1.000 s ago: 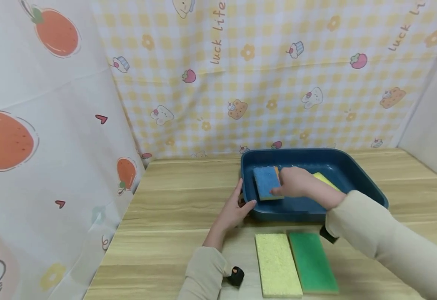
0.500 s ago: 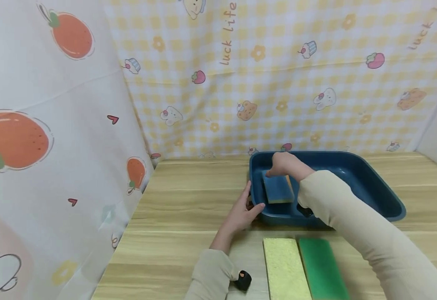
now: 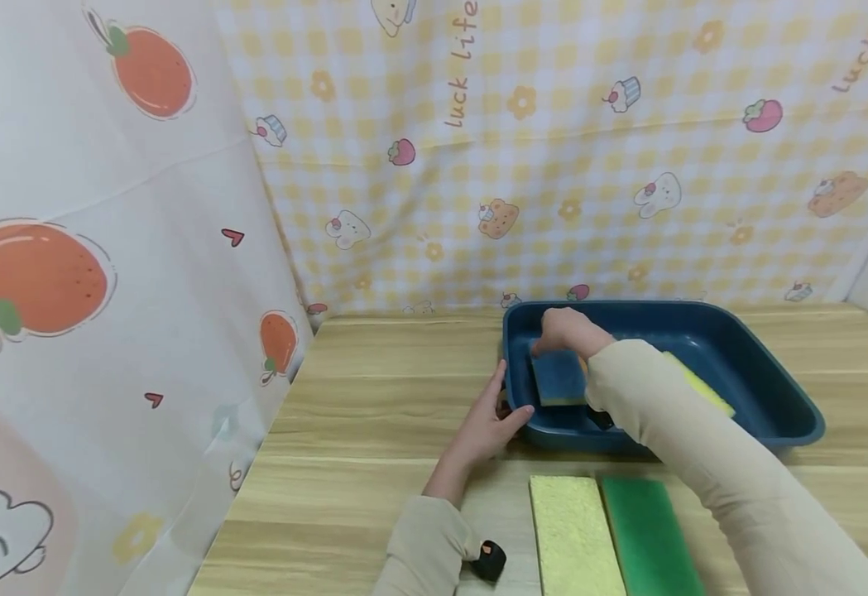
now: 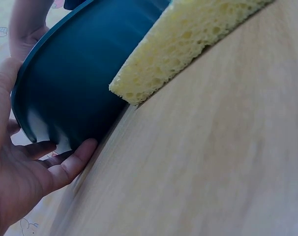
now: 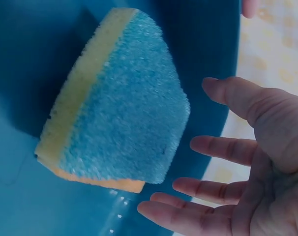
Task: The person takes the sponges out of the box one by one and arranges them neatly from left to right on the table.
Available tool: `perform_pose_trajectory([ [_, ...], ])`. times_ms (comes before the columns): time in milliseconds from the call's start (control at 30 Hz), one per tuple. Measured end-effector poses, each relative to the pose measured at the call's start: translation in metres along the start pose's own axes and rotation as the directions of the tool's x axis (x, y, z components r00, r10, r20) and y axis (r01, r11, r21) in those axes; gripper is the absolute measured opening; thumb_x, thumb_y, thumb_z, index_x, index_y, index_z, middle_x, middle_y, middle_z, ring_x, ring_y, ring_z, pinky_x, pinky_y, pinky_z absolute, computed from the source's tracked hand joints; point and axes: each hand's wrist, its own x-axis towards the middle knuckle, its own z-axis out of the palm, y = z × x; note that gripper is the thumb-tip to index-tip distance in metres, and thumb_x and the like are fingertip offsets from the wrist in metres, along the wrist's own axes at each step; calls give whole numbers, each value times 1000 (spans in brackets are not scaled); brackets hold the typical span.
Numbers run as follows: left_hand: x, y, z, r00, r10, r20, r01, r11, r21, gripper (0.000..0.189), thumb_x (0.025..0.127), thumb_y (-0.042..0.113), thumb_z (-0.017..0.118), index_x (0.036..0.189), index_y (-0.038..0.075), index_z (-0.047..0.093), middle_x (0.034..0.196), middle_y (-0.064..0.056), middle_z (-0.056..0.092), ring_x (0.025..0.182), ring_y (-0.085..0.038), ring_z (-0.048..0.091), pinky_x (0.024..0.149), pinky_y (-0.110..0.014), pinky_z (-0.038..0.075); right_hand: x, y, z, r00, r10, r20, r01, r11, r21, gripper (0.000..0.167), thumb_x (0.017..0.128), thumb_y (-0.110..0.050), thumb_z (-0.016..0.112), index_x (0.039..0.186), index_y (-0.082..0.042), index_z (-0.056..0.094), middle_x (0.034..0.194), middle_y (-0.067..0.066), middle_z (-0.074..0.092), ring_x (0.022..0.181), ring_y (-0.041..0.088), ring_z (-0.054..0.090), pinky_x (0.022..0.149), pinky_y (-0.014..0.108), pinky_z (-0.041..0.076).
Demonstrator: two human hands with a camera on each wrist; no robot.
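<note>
Wood-grain tabletop [image 3: 374, 372], with a dark-blue basin [image 3: 739, 364] near its far edge. The left hand [image 3: 484, 424] holds the basin's near-left corner, which should steady it. The right hand [image 3: 569, 325], fingers spread wide and holding nothing, is just beside the blue-faced sponge [image 5: 124, 98], inside the basin's left edge. Pinching opposite sides looks surest.

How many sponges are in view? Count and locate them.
4 plainly: a yellow sponge and a green sponge side by side on the table, a blue sponge and a partly hidden yellow one in the blue tray. An orange piece under the blue sponge may be a fifth.
</note>
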Motion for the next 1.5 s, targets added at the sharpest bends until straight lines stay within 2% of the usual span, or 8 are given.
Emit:
perform_pose_trajectory([
  [267, 0, 1, 2, 1000, 1, 7, -1, 1000, -9, 72, 91, 28, 53, 146, 27, 6, 146, -4, 24, 120, -27, 44, 84, -36, 48, 4, 3, 8, 1000, 3, 0, -3, 1000, -12, 45, 79, -32, 68, 104, 5, 61, 93, 15, 61, 78, 25, 55, 76, 41, 48],
  [367, 1, 0, 2, 1000, -1, 3, 1, 1000, -16, 72, 91, 28, 53, 146, 28, 6, 146, -3, 24, 119, -26, 45, 83, -35, 48, 5, 2, 7, 1000, 12, -4, -12, 999, -32, 52, 78, -34, 68, 109, 7, 57, 100, 19, 60, 83, 27, 56, 77, 42, 48],
  [533, 0, 0, 2, 1000, -7, 9, 7, 1000, -12, 74, 90, 29, 54, 146, 29, 5, 147, -2, 23, 118, -24, 46, 77, -31, 50, 9, 3, 9, 999, 31, 19, -30, 998, -46, 69, 77, -35, 69, 124, 9, 46, 120, 26, 51, 103, 35, 52, 85, 46, 44],
  [667, 0, 0, 4, 1000, -7, 12, 7, 1000, -13, 74, 90, 29, 55, 146, 28, 6, 146, -2, 24, 117, -23, 47, 75, -29, 50, 12, 6, 10, 999, 26, 42, -24, 998, -62, 73, 76, -37, 70, 126, 9, 42, 122, 27, 49, 104, 36, 51, 87, 47, 43],
  [900, 0, -1, 5, 1000, 17, 12, -17, 1000, -9, 74, 90, 29, 54, 146, 25, 7, 146, -4, 25, 117, -25, 46, 79, -30, 49, 13, 7, 11, 997, 23, 67, -20, 999, -46, 69, 79, -33, 68, 126, 10, 41, 121, 27, 48, 102, 34, 50, 89, 48, 41],
  [1133, 1, -3, 7, 1000, -13, 10, 13, 1000, -4, 73, 90, 31, 54, 145, 29, 7, 145, -2, 25, 118, -23, 46, 86, -33, 46, 11, 9, 14, 998, 42, 49, -41, 999, -20, 66, 80, -33, 66, 124, 9, 43, 119, 26, 50, 97, 33, 52, 84, 47, 44],
  [1333, 4, -6, 5, 1000, -19, -3, 19, 1000, -9, 72, 90, 33, 55, 145, 33, 8, 145, -1, 26, 118, -23, 45, 84, -34, 48, 6, 8, 6, 999, 30, 14, -30, 999, -28, 67, 81, -37, 64, 126, 9, 43, 122, 29, 47, 100, 36, 51, 84, 49, 44],
  [1500, 4, -7, 0, 1000, -25, -16, 25, 1000, -7, 72, 89, 33, 55, 145, 32, 8, 146, -2, 25, 119, -26, 45, 81, -35, 49, 2, 4, -6, 1000, 10, -3, -10, 999, -50, 67, 82, -38, 62, 125, 9, 43, 121, 27, 49, 96, 33, 52, 83, 47, 45],
])
